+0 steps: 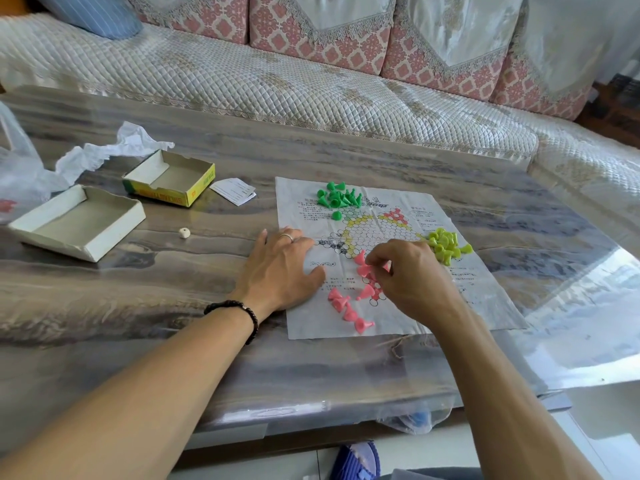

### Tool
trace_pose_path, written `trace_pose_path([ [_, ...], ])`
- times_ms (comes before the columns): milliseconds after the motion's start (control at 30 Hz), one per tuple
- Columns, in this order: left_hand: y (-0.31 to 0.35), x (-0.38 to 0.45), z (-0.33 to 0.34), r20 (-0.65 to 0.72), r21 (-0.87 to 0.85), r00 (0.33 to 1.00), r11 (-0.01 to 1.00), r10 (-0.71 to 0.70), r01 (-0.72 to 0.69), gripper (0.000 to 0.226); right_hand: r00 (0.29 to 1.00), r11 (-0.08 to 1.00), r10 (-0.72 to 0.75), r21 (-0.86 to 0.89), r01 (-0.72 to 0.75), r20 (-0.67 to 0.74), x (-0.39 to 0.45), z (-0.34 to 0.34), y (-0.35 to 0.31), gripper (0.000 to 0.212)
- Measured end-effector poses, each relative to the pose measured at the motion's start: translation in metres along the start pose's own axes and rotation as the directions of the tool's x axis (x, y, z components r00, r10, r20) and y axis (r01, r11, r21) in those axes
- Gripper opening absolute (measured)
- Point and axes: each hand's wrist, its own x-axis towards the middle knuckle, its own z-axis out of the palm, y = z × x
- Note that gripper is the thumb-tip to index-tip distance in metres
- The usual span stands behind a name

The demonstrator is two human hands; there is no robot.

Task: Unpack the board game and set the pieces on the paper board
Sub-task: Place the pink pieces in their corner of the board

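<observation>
Both hands are working over the paper board: the left hand is lying flat with fingers spread, pressing the sheet's left edge to the surface, while the right hand is pinching a pink piece above the scattered pink pieces. Green pieces are heaped at the board's far corner, yellow-green pieces at its right. Off left are sitting a die and two open box halves.

Bare table beyond paper board, open boxes crowding left, green pieces blocking top
</observation>
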Motion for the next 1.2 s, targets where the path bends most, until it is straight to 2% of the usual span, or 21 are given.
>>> trace_pose_path([
  [467, -0.002, 0.002, 0.002, -0.018, -0.001, 1.0, 1.0, 0.005, -0.005, 0.057, 0.996, 0.993, 0.045, -0.111, -0.037, 0.071, 0.007, 0.003, -0.007, 0.021],
  [600, -0.002, 0.001, 0.002, -0.007, -0.008, 1.0, 1.0, 0.003, -0.003, 0.057, 0.997, 0.998, 0.015, -0.07, -0.01, 0.072, 0.006, 0.004, -0.005, 0.02],
  [733, -0.002, 0.001, 0.002, -0.002, -0.011, 1.0, 1.0, 0.006, -0.006, 0.055, 1.0, 1.0, -0.002, 0.016, 0.002, -0.002, 0.003, -0.007, -0.002, 0.014],
  [833, -0.002, 0.001, 0.001, 0.004, -0.018, 1.0, 1.0, 0.003, -0.003, 0.056, 0.996, 0.999, 0.044, 0.029, -0.047, 0.076, -0.004, -0.011, 0.0, 0.01],
  [900, -0.001, 0.001, 0.0, 0.007, -0.01, 1.0, 1.0, 0.005, -0.005, 0.057, 0.986, 0.996, 0.077, 0.023, -0.082, 0.145, -0.008, -0.007, -0.001, 0.015],
  [1067, -0.001, 0.001, 0.0, 0.013, 0.001, 1.0, 1.0, 0.003, -0.003, 0.073, 0.986, 0.994, 0.102, 0.036, -0.108, 0.136, -0.01, 0.006, -0.003, 0.012],
  [1200, -0.002, 0.001, 0.001, 0.019, 0.001, 1.0, 1.0, 0.001, -0.001, 0.07, 0.98, 0.987, 0.087, 0.115, -0.109, 0.181, -0.01, 0.002, -0.001, 0.007],
])
